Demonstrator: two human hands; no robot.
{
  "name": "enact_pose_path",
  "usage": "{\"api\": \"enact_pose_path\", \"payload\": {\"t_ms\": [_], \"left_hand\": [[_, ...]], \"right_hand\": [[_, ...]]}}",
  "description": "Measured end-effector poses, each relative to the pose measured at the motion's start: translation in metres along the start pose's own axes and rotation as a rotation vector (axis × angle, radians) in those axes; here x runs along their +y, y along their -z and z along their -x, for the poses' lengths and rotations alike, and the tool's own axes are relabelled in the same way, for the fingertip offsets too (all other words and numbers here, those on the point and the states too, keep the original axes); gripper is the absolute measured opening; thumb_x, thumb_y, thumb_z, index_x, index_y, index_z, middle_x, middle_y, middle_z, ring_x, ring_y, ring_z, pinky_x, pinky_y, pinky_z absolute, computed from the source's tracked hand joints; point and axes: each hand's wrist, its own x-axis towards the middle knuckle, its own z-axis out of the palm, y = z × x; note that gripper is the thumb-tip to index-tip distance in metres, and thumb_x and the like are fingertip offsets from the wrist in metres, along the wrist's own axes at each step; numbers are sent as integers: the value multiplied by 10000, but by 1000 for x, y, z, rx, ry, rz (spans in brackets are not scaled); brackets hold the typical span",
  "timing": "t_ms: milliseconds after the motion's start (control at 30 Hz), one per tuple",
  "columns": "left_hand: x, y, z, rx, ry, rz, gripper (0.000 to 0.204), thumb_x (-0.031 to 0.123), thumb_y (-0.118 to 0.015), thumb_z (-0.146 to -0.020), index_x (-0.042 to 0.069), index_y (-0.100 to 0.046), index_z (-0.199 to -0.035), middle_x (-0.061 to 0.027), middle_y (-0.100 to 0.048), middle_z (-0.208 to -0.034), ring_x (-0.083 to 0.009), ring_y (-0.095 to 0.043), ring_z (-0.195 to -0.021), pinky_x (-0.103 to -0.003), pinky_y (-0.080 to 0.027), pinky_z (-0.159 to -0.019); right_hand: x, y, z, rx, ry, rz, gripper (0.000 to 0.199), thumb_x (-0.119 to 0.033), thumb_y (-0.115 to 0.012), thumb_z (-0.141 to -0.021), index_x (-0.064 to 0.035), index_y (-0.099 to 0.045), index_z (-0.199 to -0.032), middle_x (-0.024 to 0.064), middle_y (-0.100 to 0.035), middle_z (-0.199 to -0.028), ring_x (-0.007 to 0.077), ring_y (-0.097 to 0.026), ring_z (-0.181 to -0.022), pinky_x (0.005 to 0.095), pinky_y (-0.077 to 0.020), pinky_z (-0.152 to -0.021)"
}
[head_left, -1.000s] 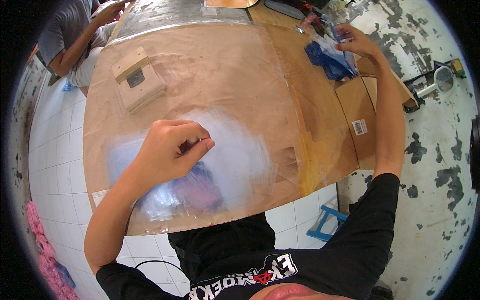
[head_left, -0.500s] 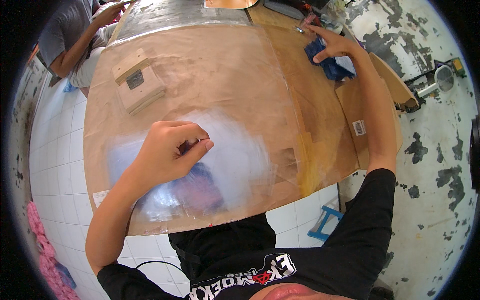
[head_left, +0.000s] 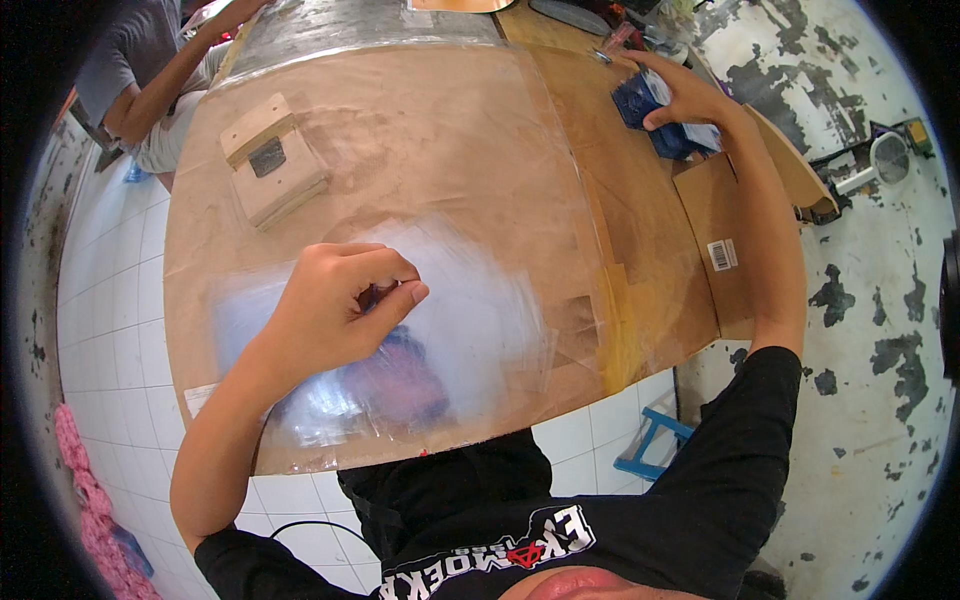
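Packets (head_left: 674, 143), blue, partly behind right fingers (head_left: 660, 70)

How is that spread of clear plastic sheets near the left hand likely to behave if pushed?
The plastic sheets are probably floppy and light, since they look thin and see-through. They may well slide over one another, as they lie in a loose, overlapping spread with a glossy sheen. Lying flat on the table, they seem unlikely to tip or roll.
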Motion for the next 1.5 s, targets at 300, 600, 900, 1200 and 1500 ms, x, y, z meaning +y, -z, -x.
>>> {"api": "enact_pose_path", "payload": {"t_ms": [300,600,900,1200,1500], "left_hand": [[2,1,0,-22,12,-5,99,54,-669,-826,-11,-638,-759,-82,-606,-629,-109,-520,-494,-253,-411,-474],[0,1,0,-6,-33,-19,86,52,-673,-817,-9,-651,-760,-95,-607,-632,-120,-522,-490,-260,-411,-473],[0,1,0,-7,-29,-16,85,55,-678,-815,-3,-651,-759,-92,-605,-622,-124,-524,-484,-261,-410,-470],[-1,-1,-2,-4,-48,-7,86,59,-678,-820,1,-647,-766,-87,-603,-614,-119,-525,-481,-265,-407,-461],[15,-1,5,145,186,524,321,168,-633,-909,-45,-591,-1145,-135,-670,-906,-153,-649,-784,-269,-520,-724]], "right_hand": [[16,9,14,-184,-372,-69,801,-30,-795,-632,-125,-493,-1368,130,-549,-1337,300,-499,-1249,388,-369,-1076],[16,15,23,-152,-269,-195,745,-108,-807,-683,-125,-505,-1364,93,-544,-1353,268,-484,-1267,395,-358,-1082],[15,24,25,-123,-281,-332,684,-148,-798,-719,-123,-526,-1346,89,-541,-1350,265,-475,-1268,412,-358,-1088],[-15,62,17,176,-138,-99,581,-158,-779,-764,-93,-561,-1299,54,-587,-1278,210,-546,-1167,361,-406,-1033],[-261,-4,-21,329,294,-285,572,-238,-831,-673,-68,-613,-1173,127,-631,-1119,305,-630,-991,386,-511,-858]]}}
